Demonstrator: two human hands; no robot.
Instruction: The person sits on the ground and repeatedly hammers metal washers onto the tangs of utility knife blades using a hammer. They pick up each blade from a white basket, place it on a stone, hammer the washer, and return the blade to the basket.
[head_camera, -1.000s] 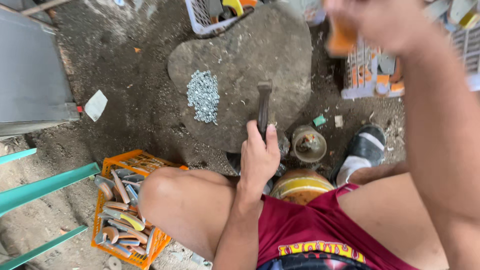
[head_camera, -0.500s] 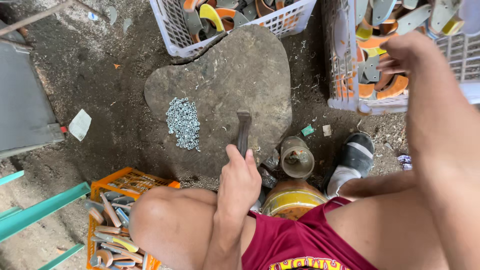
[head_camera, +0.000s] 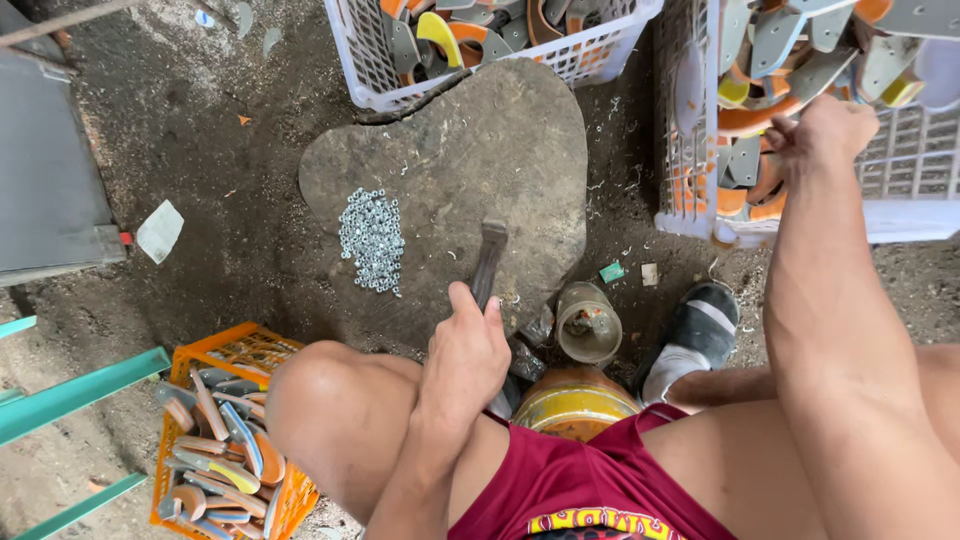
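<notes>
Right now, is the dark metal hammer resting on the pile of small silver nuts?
No, the dark metal hammer lies on the bare flat grey stone, apart from the pile of small silver nuts, gripped by the left hand.

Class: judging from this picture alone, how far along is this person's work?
Done: an orange crate holds a stack of pieces. In hand: the left hand grips a hammer over the flat stone; the right hand reaches into a white basket. Left: both baskets remain full.

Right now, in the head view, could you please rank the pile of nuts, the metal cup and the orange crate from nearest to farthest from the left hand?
1. Metal cup, just right of the left hand.
2. Pile of nuts, up-left on the stone.
3. Orange crate, far left, beside the knee.
</notes>
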